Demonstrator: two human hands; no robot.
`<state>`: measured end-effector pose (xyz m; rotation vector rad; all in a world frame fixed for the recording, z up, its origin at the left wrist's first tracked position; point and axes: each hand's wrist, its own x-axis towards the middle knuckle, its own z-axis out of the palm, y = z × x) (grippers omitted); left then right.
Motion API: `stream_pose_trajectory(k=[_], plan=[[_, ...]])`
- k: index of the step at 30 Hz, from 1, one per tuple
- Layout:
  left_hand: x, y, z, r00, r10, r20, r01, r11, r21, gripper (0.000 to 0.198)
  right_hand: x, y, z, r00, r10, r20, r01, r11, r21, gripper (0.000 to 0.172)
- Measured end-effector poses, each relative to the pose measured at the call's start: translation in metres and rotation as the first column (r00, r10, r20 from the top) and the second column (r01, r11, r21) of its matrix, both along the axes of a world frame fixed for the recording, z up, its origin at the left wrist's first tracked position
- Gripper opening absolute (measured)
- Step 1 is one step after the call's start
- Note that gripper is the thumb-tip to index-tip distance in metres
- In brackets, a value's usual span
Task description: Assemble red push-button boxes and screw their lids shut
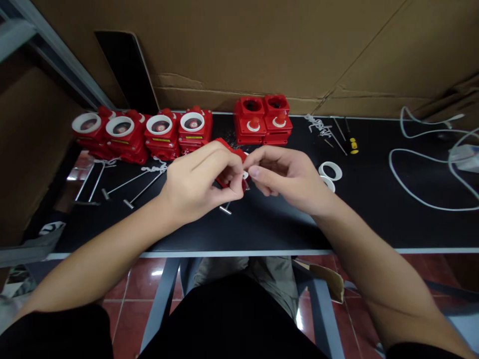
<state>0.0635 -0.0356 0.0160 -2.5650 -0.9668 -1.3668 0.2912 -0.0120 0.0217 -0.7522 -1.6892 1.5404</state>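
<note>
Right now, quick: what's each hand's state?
Left hand: fingers closed, apparently pinching a small rounded white piece.
Right hand: fingers curled beside that piece; whether they grip it can't be told.

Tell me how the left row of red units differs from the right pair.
The row has four units, the pair two. White rings rim the row's openings; the pair's openings lack them. The row's knobs sit behind the openings, the pair's in front. Both are red.

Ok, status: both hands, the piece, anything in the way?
Left hand and right hand together at small white piece; grip unclear. Red unit behind, partly blocked by hands.
</note>
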Motion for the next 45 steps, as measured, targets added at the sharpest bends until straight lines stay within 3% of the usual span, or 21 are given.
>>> stream_pose_trajectory(k=[6,13,17,20,28,45], plan=[[0.005,0.000,0.002,0.969,-0.063,0.237,0.116,0.970,-0.213,0.014,0.000,0.002,-0.011,0.992,-0.050,0.118,0.003,0.930,0.367,0.018],[0.005,0.002,0.004,0.906,-0.099,0.412,0.252,0.908,-0.335,0.016,-0.002,0.006,-0.018,0.991,-0.131,0.010,0.098,0.792,0.603,0.015],[0.004,0.003,0.003,0.859,-0.088,0.505,0.341,0.834,-0.434,0.017,-0.003,0.005,-0.019,0.991,-0.134,0.012,0.098,0.776,0.623,0.013],[0.004,0.004,0.003,0.851,-0.089,0.517,0.364,0.810,-0.460,0.017,-0.004,0.004,-0.020,0.990,-0.139,0.017,0.099,0.783,0.614,0.015],[0.004,0.004,0.003,0.853,-0.081,0.516,0.371,0.789,-0.489,0.017,-0.006,0.003,-0.019,0.983,-0.184,-0.010,0.142,0.723,0.676,0.014],[0.003,0.004,0.005,0.849,-0.030,0.527,0.332,0.806,-0.490,0.020,-0.006,0.002,-0.017,0.985,-0.171,-0.006,0.128,0.712,0.691,0.021]])
